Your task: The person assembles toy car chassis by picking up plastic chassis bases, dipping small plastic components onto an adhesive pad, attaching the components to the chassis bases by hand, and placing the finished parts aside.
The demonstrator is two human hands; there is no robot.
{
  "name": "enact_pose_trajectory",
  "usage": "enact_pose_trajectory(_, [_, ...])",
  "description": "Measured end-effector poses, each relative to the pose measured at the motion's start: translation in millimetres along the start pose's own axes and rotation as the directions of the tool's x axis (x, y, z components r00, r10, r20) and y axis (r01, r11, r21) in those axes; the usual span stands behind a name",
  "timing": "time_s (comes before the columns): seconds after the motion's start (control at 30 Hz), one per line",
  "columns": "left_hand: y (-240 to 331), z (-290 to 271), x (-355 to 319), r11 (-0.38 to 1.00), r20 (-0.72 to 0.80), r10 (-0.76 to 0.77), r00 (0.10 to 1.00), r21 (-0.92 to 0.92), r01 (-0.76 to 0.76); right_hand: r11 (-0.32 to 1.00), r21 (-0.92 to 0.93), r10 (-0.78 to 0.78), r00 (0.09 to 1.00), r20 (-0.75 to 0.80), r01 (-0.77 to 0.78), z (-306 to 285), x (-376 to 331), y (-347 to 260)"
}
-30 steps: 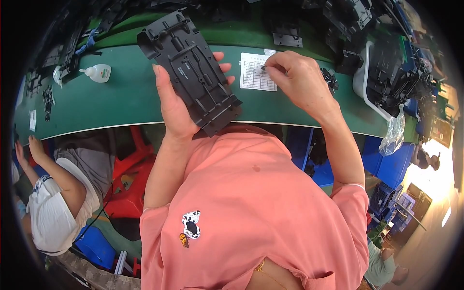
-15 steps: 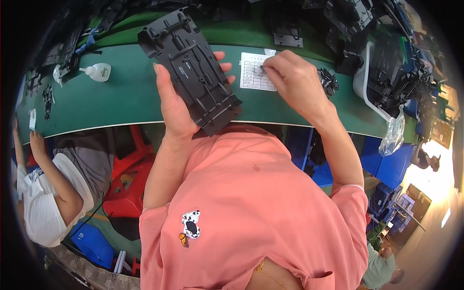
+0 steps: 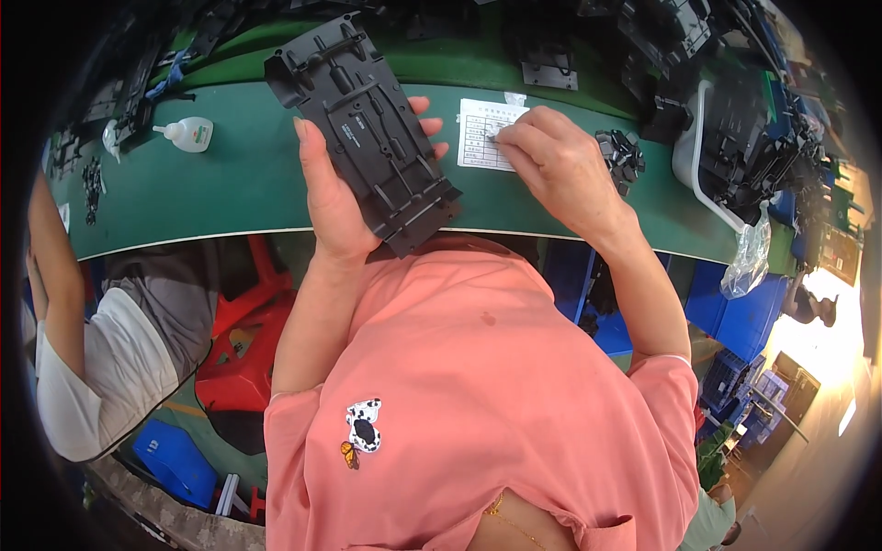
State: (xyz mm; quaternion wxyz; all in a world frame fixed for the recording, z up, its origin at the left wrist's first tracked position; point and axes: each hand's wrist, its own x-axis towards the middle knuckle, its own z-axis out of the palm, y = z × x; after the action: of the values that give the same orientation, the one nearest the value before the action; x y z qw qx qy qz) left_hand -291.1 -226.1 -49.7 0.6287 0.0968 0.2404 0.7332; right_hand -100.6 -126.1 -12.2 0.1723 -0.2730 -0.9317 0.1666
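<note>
left hand (image 3: 335,197) clasps the black ribbed plastic panel (image 3: 367,138) tilted above the green bench (image 3: 230,184) — right hand (image 3: 551,165) pinches something small over the white printed sheet (image 3: 485,133); item unclear — likely a pick-up step, needing a fine grip.

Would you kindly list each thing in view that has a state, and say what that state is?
Left hand: shut on the black panel.
Black panel: held tilted above the green table, ribbed side up.
Right hand: fingertips pinched on the paper sheet.
Paper sheet: lying flat on the table.
Glue bottle: lying on its side, capped.
Small black parts: piled loose by the right hand.
</note>
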Motion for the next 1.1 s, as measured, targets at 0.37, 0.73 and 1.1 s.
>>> enact_pose_trajectory(0.37, [-0.3,1.6,-0.8,0.999,-0.030,0.020,0.999,0.044,-0.018,0.003,0.805,0.559,0.668,0.491,-0.594,-18.6,0.0,0.7])
enact_pose_trajectory(0.73, [-0.1,-0.4,0.0,0.999,-0.006,0.029,1.000,0.041,-0.029,-0.013,0.819,0.575,0.666,0.475,-0.573,-14.8,-3.8,-0.7])
enact_pose_trajectory(1.1, [0.5,0.4,0.3,0.996,-0.025,0.041,0.999,0.075,-0.039,0.959,-0.251,-0.156,0.983,-0.093,0.128,3.4,-3.4,0.9])
